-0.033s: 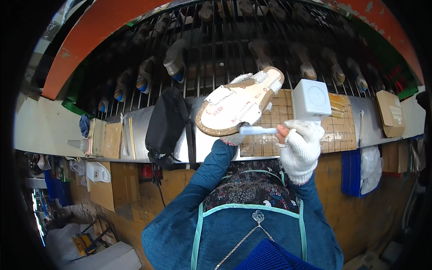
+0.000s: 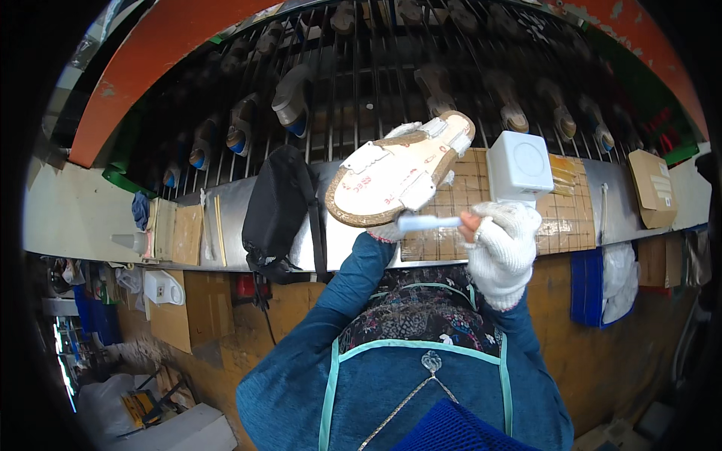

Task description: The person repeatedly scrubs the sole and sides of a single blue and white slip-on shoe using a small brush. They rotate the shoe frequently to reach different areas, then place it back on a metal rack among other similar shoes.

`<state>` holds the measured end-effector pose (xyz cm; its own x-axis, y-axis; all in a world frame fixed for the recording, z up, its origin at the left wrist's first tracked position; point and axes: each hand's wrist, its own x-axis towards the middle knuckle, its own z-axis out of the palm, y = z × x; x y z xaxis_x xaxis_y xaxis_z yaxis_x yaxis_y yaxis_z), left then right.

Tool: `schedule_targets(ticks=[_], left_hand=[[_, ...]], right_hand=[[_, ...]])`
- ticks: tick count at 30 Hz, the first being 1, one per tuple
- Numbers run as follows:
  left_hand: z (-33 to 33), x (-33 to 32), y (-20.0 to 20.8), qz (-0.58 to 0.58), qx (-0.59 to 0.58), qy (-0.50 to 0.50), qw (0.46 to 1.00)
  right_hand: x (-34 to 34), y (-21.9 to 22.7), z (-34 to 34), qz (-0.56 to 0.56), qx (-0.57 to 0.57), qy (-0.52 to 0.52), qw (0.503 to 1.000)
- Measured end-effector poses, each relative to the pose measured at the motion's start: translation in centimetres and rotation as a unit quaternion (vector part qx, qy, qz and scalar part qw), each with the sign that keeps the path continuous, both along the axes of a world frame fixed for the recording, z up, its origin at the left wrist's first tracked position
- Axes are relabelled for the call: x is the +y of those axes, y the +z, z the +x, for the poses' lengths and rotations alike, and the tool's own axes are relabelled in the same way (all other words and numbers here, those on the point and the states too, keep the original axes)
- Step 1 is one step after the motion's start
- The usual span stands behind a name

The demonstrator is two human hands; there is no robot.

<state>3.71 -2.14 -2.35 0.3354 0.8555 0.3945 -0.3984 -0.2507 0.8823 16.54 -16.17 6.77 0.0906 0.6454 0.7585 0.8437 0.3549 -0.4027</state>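
Note:
A shoe is turned bottom up, showing a whitish underside with red marks, a brown cork-like rim and pale strap ends folded over its edges. My left hand holds it from below; only a bit of glove cuff shows and the fingers are hidden behind the shoe. In a white knitted glove with bare fingertips, my right hand is closed on a brush with a pale handle. The brush points left to the near rim of the shoe. Its tip is blurred, so contact is uncertain.
A white square plastic container stands on a taped cardboard sheet on the metal bench. Left of the shoe lies a black bag with a strap. Beyond are rods of a rack holding several shoes. An opened cardboard box sits at right.
The brush has dropped slightly, its dark tip leaving the shoe's near edge where it showed before. The shoe and my left arm have hardly moved.

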Motion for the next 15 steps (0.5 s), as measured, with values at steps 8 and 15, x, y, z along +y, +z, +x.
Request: schedule_targets(ticks=[8, 15], left_hand=[[-1.1, 1.3, 3.2, -0.119, -0.174, 0.023, 0.977], [-3.6, 2.4, -0.5, -0.476, -0.414, -0.276, 0.725]], right_hand=[[-5.8, -3.0, 7.6, -0.141, 0.215, -0.199, 0.946], [-9.3, -7.8, 12.3, -0.242, -0.073, -0.343, 0.905]])
